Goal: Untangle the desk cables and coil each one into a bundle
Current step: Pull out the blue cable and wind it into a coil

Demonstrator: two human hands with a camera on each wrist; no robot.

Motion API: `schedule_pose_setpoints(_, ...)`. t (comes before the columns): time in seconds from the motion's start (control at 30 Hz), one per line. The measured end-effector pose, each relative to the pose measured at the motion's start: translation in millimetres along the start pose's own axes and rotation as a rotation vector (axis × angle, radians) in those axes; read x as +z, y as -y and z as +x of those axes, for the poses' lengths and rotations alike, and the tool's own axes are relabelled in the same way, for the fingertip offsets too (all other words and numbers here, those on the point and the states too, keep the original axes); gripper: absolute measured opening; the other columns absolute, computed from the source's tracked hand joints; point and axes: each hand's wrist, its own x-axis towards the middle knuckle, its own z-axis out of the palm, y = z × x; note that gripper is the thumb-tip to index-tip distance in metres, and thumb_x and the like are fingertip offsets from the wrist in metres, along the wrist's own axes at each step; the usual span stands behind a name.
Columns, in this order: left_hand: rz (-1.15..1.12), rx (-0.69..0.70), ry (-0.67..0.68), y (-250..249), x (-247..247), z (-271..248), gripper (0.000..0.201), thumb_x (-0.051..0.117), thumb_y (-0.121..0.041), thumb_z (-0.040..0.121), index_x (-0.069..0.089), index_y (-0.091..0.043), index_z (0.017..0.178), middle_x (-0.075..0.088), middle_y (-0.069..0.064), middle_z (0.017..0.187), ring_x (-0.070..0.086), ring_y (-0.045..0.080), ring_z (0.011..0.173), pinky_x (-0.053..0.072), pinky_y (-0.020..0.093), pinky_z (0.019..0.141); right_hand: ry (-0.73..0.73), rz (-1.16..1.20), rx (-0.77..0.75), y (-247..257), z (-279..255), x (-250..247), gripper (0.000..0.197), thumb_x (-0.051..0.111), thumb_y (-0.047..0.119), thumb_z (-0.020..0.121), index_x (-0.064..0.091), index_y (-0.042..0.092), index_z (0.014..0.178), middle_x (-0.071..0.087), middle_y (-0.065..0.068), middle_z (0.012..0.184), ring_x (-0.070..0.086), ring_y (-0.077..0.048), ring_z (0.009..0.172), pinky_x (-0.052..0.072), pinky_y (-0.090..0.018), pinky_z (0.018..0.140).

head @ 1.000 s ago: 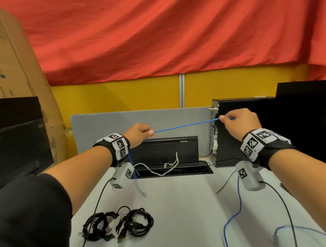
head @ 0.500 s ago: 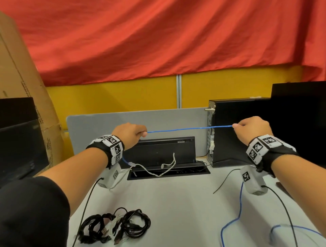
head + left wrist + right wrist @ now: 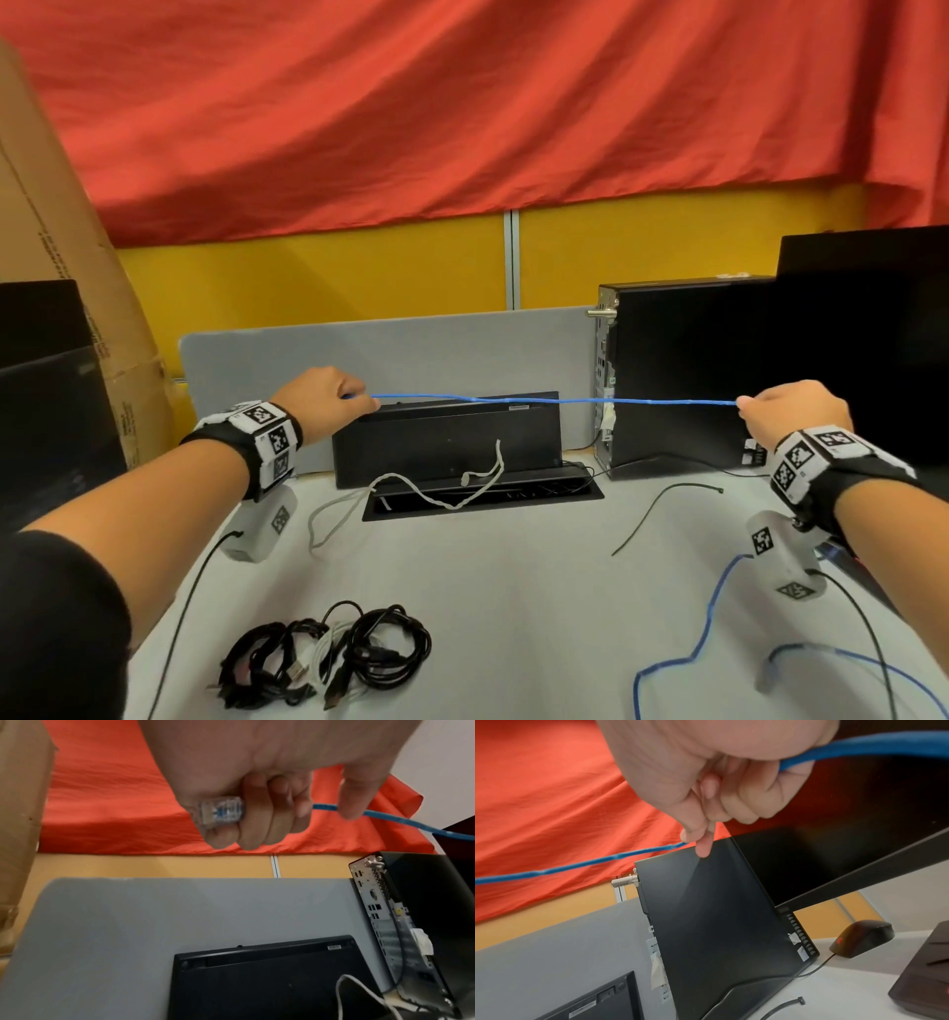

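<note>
A blue network cable [image 3: 554, 399] is stretched level and taut between my two raised hands above the desk. My left hand [image 3: 328, 401] grips its end, curled round the clear plug [image 3: 221, 812], with the cable [image 3: 385, 820] leaving past the thumb. My right hand [image 3: 785, 416] pinches the cable [image 3: 598, 861] between thumb and forefinger, and the rest runs through the fist [image 3: 859, 750]. The slack drops to the desk at the right in loose blue loops [image 3: 708, 632]. A bundle of coiled black and white cables [image 3: 328, 658] lies near the front left.
A white cord [image 3: 436, 493] trails out of the black desk cable box [image 3: 482, 498]. A black cable tie [image 3: 662, 506] lies beside the computer tower [image 3: 688, 370]. Monitors stand at left [image 3: 46, 401] and right [image 3: 868, 339]. A mouse [image 3: 862, 938] sits behind the tower.
My hands have drawn further apart, the right one moving right and lower. The taut blue span between them is longer and now level.
</note>
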Motion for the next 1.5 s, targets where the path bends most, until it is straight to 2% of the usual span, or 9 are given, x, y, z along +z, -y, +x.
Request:
schedule_pose_setpoints(0.47,0.373,-0.199,-0.122,0,4,0,0.055,0.040,-0.056,0.096,0.060,-0.013,0.068,0.057,0.004,0.059,0.056,0.023,0.056,0.040,0.023,0.052,-0.105,0.118,-0.116,14,-19,0,0.033,0.060,0.042,0.084,0.062,0.022,0.058,0.061,0.004,0.056,0.057,-0.017,0.050,0.038,-0.017,0.046)
schedule_pose_setpoints(0.6,0.319,-0.318,-0.008,-9,7,-4,0.050,0.039,-0.052,0.099,0.065,-0.013,0.080,0.065,0.007,0.076,0.063,0.026,0.074,0.049,0.031,0.068,-0.104,0.145,-0.125,15,-25,3,0.031,0.061,0.041,0.085,0.061,0.024,0.059,0.061,0.001,0.059,0.056,-0.019,0.053,0.039,-0.019,0.048)
schedule_pose_setpoints(0.7,-0.025,-0.426,0.116,-23,11,-6,0.041,0.041,-0.035,0.102,0.060,-0.007,0.080,0.056,0.009,0.072,0.056,0.025,0.068,0.045,0.031,0.067,0.057,0.129,-0.092,18,-30,12,0.021,0.063,0.030,0.088,0.074,0.016,0.075,0.062,-0.003,0.068,0.058,-0.025,0.065,0.049,-0.031,0.060)
schedule_pose_setpoints(0.83,-1.134,-0.478,0.266,-39,20,-15,0.034,0.031,-0.017,0.105,0.051,-0.009,0.078,0.032,-0.002,0.050,0.033,0.014,0.046,0.037,0.026,0.058,0.375,-0.253,-0.240,25,-49,30,0.022,0.058,0.021,0.093,0.072,0.007,0.104,0.065,-0.006,0.094,0.062,-0.029,0.096,0.050,-0.035,0.082)
schedule_pose_setpoints(0.9,-1.490,-0.394,0.262,-47,21,-18,0.027,0.031,-0.012,0.104,0.053,-0.009,0.087,0.035,-0.002,0.052,0.041,0.015,0.047,0.050,0.036,0.073,0.517,-0.324,-0.342,25,-62,35,0.022,0.053,0.016,0.093,0.073,0.013,0.099,0.063,-0.002,0.086,0.063,-0.025,0.087,0.048,-0.031,0.073)
schedule_pose_setpoints(1.0,-1.799,-0.280,0.094,-58,19,-13,0.022,0.032,-0.004,0.101,0.054,-0.006,0.100,0.049,0.001,0.057,0.049,0.011,0.044,0.056,0.029,0.059,0.638,-0.360,-0.480,22,-85,41,0.033,0.046,0.017,0.094,0.072,0.035,0.083,0.065,0.007,0.086,0.061,-0.012,0.075,0.045,-0.024,0.060)
schedule_pose_setpoints(1.13,-1.886,-0.202,-0.228,-55,15,-6,0.023,0.031,0.006,0.101,0.047,0.001,0.116,0.061,0.018,0.091,0.069,0.020,0.060,0.060,0.034,0.063,0.871,-0.274,-0.621,17,-108,43,0.037,0.054,0.017,0.092,0.073,0.040,0.070,0.065,0.021,0.091,0.059,0.002,0.083,0.044,-0.016,0.074)
schedule_pose_setpoints(1.3,-1.852,-0.301,-0.408,-36,20,-7,0.048,0.025,0.014,0.098,0.025,0.005,0.145,0.046,0.031,0.139,0.059,0.041,0.114,0.050,0.046,0.091,1.179,-0.078,-0.691,28,-126,23,0.047,0.050,-0.001,0.091,0.068,0.032,0.063,0.058,0.021,0.059,0.049,0.004,0.056,0.038,-0.007,0.060)
schedule_pose_setpoints(1.5,-1.681,-0.488,-0.566,-31,34,-7,0.058,0.030,0.020,0.094,0.022,0.002,0.148,0.036,0.023,0.150,0.049,0.039,0.129,0.045,0.049,0.102,1.377,0.291,-0.599,51,-143,-1,0.029,0.049,0.004,0.082,0.062,0.017,0.060,0.040,0.005,0.053,0.032,-0.007,0.047,0.029,-0.017,0.049)
